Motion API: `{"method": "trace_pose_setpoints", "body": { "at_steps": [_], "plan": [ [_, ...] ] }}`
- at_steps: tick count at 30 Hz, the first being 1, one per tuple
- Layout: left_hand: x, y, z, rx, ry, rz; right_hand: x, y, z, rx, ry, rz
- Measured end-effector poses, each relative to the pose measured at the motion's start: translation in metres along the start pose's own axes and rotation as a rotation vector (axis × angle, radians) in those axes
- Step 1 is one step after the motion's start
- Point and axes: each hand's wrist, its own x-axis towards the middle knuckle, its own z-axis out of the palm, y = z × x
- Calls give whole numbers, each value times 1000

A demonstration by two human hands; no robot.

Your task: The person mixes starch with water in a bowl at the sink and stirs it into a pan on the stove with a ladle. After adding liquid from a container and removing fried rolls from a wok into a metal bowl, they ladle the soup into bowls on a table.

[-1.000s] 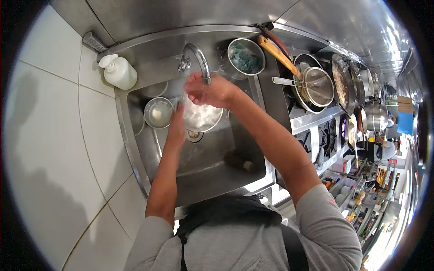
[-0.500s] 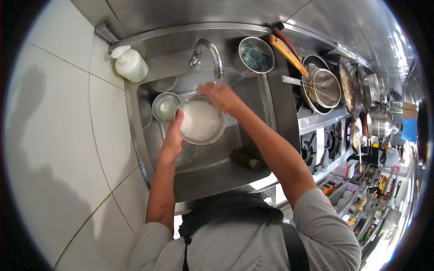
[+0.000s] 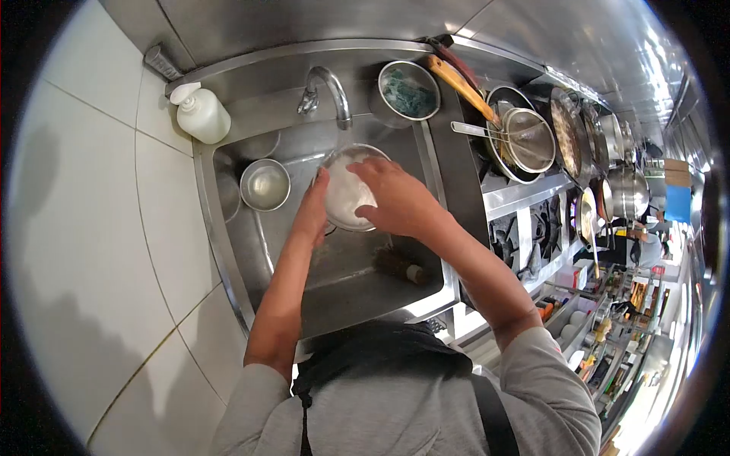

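My left hand point(image 3: 312, 213) grips the left rim of a round metal bowl point(image 3: 340, 225), thumb along the edge. The bowl holds something white and cloudy point(image 3: 346, 194); whether it is only liquid or has grains in it I cannot tell. Over the bowl's right side my right hand point(image 3: 391, 196) is spread, its fingers apart and reaching in above the white contents. The curved tap point(image 3: 334, 90) stands just behind the bowl, and a stream seems to fall from its spout to the far rim. Left of the bowl, a smaller metal bowl point(image 3: 265, 185) with clear liquid sits in the sink.
The steel sink point(image 3: 319, 304) has a brush point(image 3: 399, 266) lying at its front right. A white pump bottle point(image 3: 203, 114) stands at the back left corner. Behind right is a pot with a green scouring pad point(image 3: 411, 91). Strainers point(image 3: 530, 140), pans and burners point(image 3: 544, 228) line the right.
My right hand has come from under the tap down over the bowl, fingers spread. The bowl, in my left hand, has moved closer to the tap and away from the small bowl.
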Motion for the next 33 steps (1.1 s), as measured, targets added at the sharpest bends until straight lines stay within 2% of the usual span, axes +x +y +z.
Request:
{"method": "trace_pose_setpoints", "body": {
  "at_steps": [4, 10, 15, 20, 27, 31, 33],
  "plan": [
    [-9, 16, 21, -5, -10, 48, 4, -7, 5, -128, -9, 13],
    [-13, -6, 23, -76, 2, 44, 2, -8, 16, -216, -105, 72],
    [-22, -23, 24, -90, 10, -52, -12, -3, 27, -246, -97, 70],
    [-22, -35, 32, -86, -62, 37, -24, 2, 40, -178, -79, 84],
    [-41, -15, 58, -82, -71, -97, -30, 4, 32, -179, -72, 161],
    [-20, -37, 44, -5, -83, -24, -49, -5, 1, -88, 26, 122],
    [-16, -41, 42, 26, -111, -6, -51, -13, -22, -65, -41, 120]
  ]
}}
